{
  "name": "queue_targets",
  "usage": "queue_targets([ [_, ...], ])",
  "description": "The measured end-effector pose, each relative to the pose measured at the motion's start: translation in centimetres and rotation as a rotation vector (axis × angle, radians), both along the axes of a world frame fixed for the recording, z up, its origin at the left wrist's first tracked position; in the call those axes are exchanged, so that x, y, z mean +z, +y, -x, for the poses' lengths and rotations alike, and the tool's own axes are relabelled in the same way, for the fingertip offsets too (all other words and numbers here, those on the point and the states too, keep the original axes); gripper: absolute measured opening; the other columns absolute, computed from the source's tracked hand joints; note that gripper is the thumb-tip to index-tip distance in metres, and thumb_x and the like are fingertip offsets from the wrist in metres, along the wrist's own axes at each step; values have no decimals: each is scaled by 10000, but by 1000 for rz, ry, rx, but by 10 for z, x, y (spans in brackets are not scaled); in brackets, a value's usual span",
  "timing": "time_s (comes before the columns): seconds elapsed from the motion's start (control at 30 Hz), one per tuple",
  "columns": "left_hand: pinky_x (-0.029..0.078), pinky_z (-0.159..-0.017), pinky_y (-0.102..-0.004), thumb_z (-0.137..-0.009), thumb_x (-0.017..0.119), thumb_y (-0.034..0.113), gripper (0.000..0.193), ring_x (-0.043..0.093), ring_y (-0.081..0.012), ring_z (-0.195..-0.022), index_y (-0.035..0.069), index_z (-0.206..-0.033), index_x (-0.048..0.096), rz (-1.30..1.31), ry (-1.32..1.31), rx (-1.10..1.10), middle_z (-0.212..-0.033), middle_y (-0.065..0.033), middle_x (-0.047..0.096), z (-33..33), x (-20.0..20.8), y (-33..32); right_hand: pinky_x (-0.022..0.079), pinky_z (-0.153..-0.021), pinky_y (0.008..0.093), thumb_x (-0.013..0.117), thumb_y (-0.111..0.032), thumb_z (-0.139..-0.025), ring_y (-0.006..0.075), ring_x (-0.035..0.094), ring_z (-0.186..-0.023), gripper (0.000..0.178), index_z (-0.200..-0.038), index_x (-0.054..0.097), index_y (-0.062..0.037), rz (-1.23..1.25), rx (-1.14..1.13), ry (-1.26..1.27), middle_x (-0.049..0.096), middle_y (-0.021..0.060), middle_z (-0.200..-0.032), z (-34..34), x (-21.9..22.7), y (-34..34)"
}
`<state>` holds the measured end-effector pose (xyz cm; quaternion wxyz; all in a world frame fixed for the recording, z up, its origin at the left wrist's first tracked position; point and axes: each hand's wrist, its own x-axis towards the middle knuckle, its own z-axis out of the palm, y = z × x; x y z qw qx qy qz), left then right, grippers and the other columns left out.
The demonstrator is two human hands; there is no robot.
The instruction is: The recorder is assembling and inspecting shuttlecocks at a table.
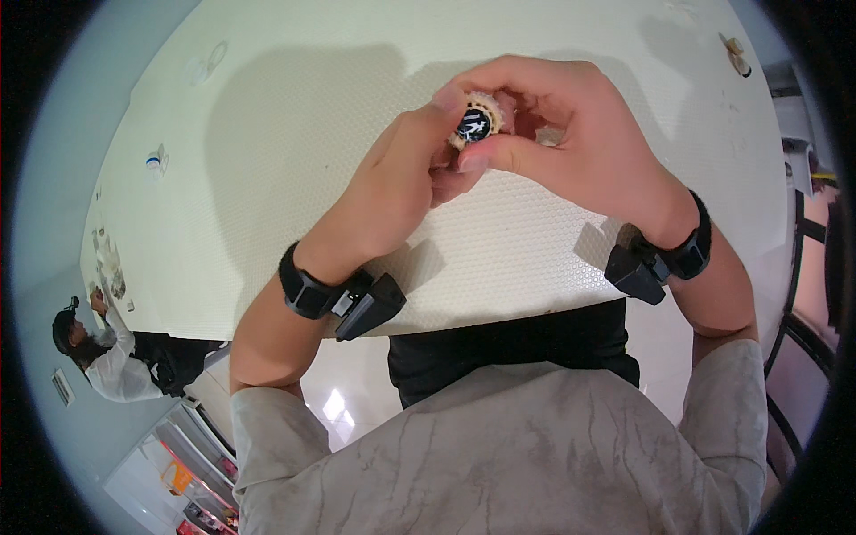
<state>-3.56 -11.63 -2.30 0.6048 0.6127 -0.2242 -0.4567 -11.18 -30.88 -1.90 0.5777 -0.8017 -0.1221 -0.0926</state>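
Observation:
Both my hands meet above the white textured table (508,259), close around a small round piece (475,126). It has a dark disc with a white figure in the middle and a beige, scalloped rim. My left hand (401,169) grips its left side, thumb at the upper edge and fingers curled beneath. On the other side, my right hand (593,134) pinches it, thumb along the lower edge and index finger arched over the top. Part of the rim and its underside are hidden by my fingers. Each wrist wears a black strap with a device.
A clear ring-like item (217,57) lies at the far left, and a small white and blue item (156,161) sits nearer. Brown and beige pieces (736,57) rest at the far right. Beyond the cluttered left end (111,267), another person (111,361) sits at the table.

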Motion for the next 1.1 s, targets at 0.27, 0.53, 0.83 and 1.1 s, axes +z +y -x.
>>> queue_targets([
  [0.27,256,-511,-247,-1032,347,415,486,322,-56,-562,56,-768,540,-80,-120,42,-615,38,406,5,23,-5,440,-649,203,684,10,-868,55,465,-704,359,-1223,634,-20,86,110,89,608,-8,-960,4,10,-8],
  [0.53,243,-506,-260,-1037,388,432,523,294,-71,-550,54,-696,507,-45,-109,27,-598,31,368,6,19,-9,404,-617,187,748,-15,-841,47,452,-699,391,-1212,627,-33,60,84,101,614,-14,-964,4,4,-4],
  [0.83,228,-500,-291,-1045,335,414,531,268,-92,-532,56,-665,430,-95,-103,95,-573,26,332,11,21,-11,412,-615,192,750,28,-823,42,464,-702,319,-1106,611,-25,-70,99,203,569,-14,-883,6,8,1],
  [1.1,257,-501,-300,-1058,316,393,550,294,-107,-523,23,-666,427,-122,-210,45,-549,0,339,10,18,-7,426,-629,191,738,30,-836,49,473,-703,287,-1079,594,-26,-20,134,165,550,-9,-857,4,8,-1],
])
